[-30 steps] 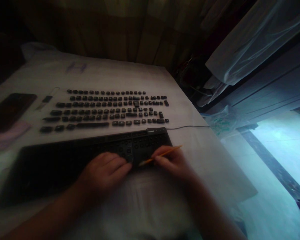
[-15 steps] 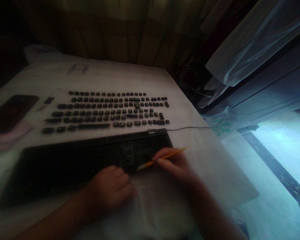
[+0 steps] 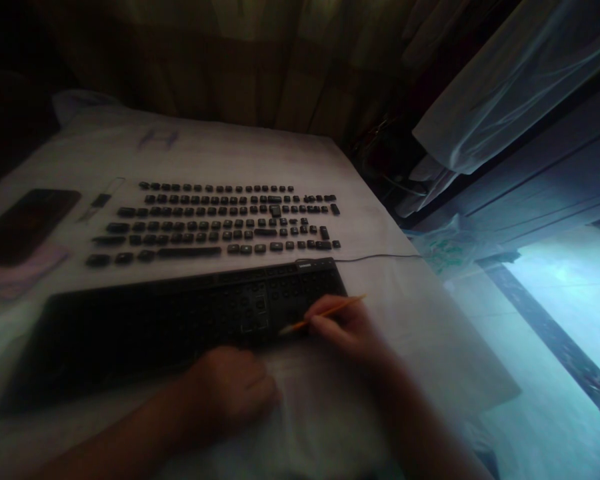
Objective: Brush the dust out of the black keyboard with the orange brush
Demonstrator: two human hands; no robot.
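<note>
A black keyboard (image 3: 145, 313) lies across the front of the table, its keycaps off at least in part. My right hand (image 3: 343, 327) is closed in a pinch round a thin paintbrush (image 3: 333, 310) with an orange-yellow handle. The pale bristles point left, over the keyboard's front right part; I cannot tell whether they touch it. Close by the keyboard's front edge, my left hand (image 3: 235, 387) is curled into a loose fist. Its fingertips and palm are hidden, so anything inside does not show.
Several rows of black keycaps (image 3: 190, 252) are laid out behind the keyboard. A cable (image 3: 375, 256) runs right over the table edge. At the left lie a dark phone (image 3: 30, 217) on a pink cloth (image 3: 40, 267) and a small tool with a wire loop (image 3: 101, 199).
My left hand has drawn back a little from the keyboard toward the table's front. The paintbrush tip has shifted slightly right and up; my right hand still holds it.
</note>
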